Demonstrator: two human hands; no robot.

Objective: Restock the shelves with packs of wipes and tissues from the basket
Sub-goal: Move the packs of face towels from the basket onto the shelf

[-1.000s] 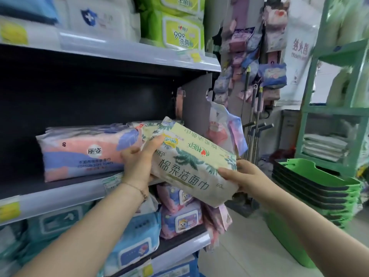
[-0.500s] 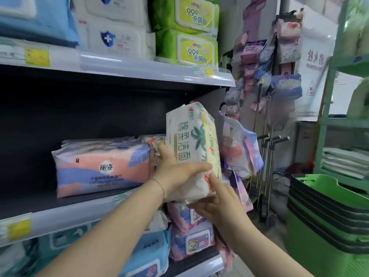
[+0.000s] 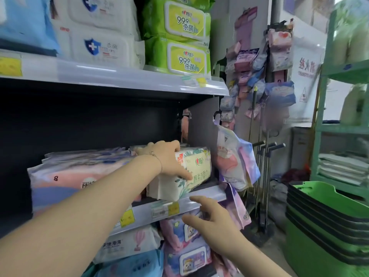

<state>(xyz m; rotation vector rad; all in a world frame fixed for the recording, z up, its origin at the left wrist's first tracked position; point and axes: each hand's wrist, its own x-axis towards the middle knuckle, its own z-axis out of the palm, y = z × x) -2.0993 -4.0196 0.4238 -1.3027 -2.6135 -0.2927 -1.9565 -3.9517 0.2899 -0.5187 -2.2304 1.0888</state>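
Your left hand (image 3: 167, 158) grips the tissue pack (image 3: 196, 169) lying on the middle shelf (image 3: 211, 193); your right hand (image 3: 211, 222) hovers just below, fingers loosely spread, holding nothing.

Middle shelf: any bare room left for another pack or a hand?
Free: dark gap left of the pink-blue pack; tall space above the packs, under the upper shelf. Crowded: right end, left hand gripping the leaf-print pack.

green metal rack (image 3: 317, 124) at right | grey floor (image 3: 278, 206) | pale wall (image 3: 223, 27)
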